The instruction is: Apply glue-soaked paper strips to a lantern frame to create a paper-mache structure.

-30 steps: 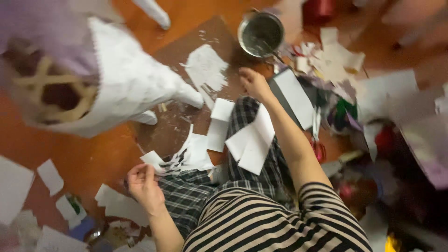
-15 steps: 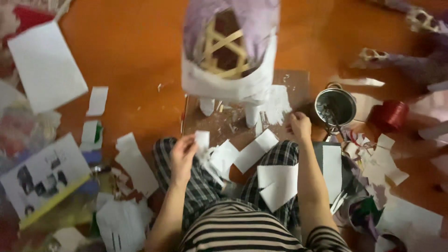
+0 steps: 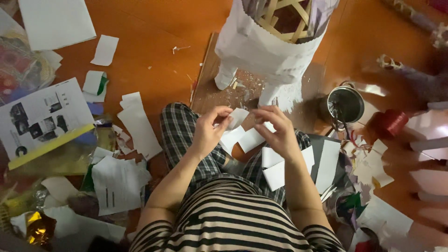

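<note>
I am looking down from the head camera at a person sitting on an orange wooden floor (image 3: 154, 28), checked trousers and a striped top filling the lower centre of the frame. Both hands are meeting at centre frame over the lap. The left hand (image 3: 208, 132) is curling closed, thumb and fingertips pinching the left edge of a small white paper piece (image 3: 239, 117). The right hand (image 3: 279, 132) is also closing in a pinch, its fingers gripping paper just beside that piece; I cannot tell whether it is the same scrap or a second one. More white paper scraps (image 3: 275, 168) are lying on the lap directly below the hands. Just above the hands, at upper centre, a white paper-covered figure (image 3: 261, 51) is standing on two stubby legs on a brown board (image 3: 210, 88), its open top showing a woven lattice of strips inside. To the right of the board, a small metal pot (image 3: 346, 103) is sitting on the floor, and a red spool (image 3: 391, 122) is lying just right of it. At left of frame, a printed sheet (image 3: 42, 116) with a yellow strip is lying among loose torn papers (image 3: 137, 123), well apart from the hands.
</note>
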